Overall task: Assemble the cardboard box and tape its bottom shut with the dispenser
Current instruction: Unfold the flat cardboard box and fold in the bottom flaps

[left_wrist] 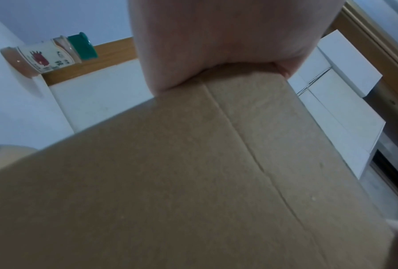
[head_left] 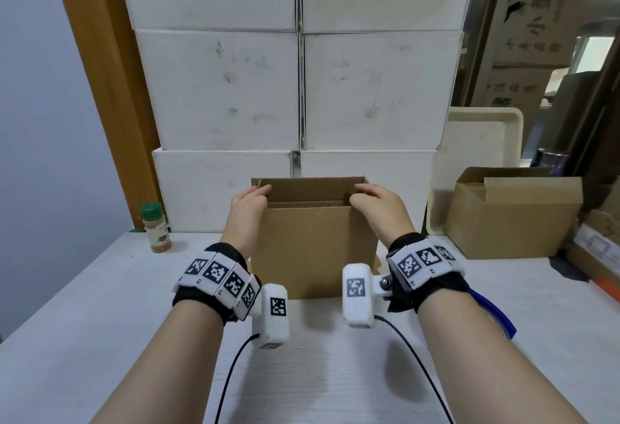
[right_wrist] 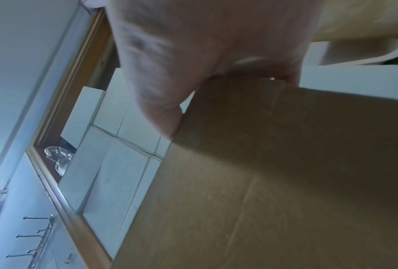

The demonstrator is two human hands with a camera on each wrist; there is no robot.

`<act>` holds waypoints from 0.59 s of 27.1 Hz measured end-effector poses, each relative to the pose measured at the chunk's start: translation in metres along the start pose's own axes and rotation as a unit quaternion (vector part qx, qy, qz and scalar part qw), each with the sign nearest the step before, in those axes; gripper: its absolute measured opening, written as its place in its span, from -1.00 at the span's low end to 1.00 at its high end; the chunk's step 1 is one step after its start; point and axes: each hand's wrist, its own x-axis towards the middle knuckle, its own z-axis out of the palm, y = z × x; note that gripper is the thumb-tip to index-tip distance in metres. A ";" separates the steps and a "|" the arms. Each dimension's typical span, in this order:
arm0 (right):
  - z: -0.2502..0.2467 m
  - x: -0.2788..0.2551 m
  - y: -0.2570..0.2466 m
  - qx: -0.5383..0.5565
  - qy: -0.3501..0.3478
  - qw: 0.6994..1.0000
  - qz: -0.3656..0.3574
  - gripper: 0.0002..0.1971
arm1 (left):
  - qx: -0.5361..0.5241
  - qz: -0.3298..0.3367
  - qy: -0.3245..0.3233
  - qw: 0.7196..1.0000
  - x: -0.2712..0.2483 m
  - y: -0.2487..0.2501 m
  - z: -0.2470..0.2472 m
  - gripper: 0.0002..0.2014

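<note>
A brown cardboard box (head_left: 312,249) stands upright on the white table (head_left: 100,339), opened into a rectangle with its top side open. My left hand (head_left: 250,203) grips its upper left edge, fingers curled over the rim. My right hand (head_left: 375,203) grips the upper right edge the same way. In the left wrist view the box (left_wrist: 193,182) fills the frame under my left hand (left_wrist: 216,45). The right wrist view shows the box's side (right_wrist: 285,182) beneath my right hand (right_wrist: 204,54). A blue tape dispenser (head_left: 496,314) lies on the table, mostly hidden behind my right forearm.
A green-capped spice jar (head_left: 156,227) stands at the back left of the table. Another open cardboard box (head_left: 513,218) sits at the back right, with a cream tray (head_left: 479,141) leaning behind it. Stacked white boxes (head_left: 295,87) form a wall just behind the box.
</note>
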 end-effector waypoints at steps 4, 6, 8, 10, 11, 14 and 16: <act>-0.003 0.006 -0.007 -0.034 -0.044 0.998 0.019 -0.48 | -0.014 -0.082 -0.016 0.996 0.020 -0.008 -0.004 -0.70; -0.004 0.006 -0.008 -0.045 -0.055 0.997 0.024 -0.46 | -0.021 -0.101 -0.026 0.994 0.031 -0.018 -0.008 -0.69; -0.005 0.007 -0.009 -0.049 -0.064 0.996 0.029 -0.45 | -0.008 -0.090 -0.047 0.995 0.018 -0.006 -0.006 -0.52; -0.005 0.008 -0.009 -0.049 -0.069 0.996 0.032 -0.44 | 0.029 -0.077 -0.067 0.994 0.010 0.009 -0.001 -0.43; -0.005 0.008 -0.009 -0.046 -0.069 0.996 0.033 -0.43 | 0.050 -0.082 -0.076 0.993 0.011 0.009 0.000 -0.41; -0.004 0.007 -0.006 -0.032 -0.066 0.997 0.033 -0.41 | 0.067 -0.095 -0.069 0.991 0.020 0.005 -0.001 -0.39; -0.003 0.008 -0.004 -0.025 -0.064 0.997 0.034 -0.41 | 0.059 -0.100 -0.073 0.991 0.025 0.002 -0.001 -0.40</act>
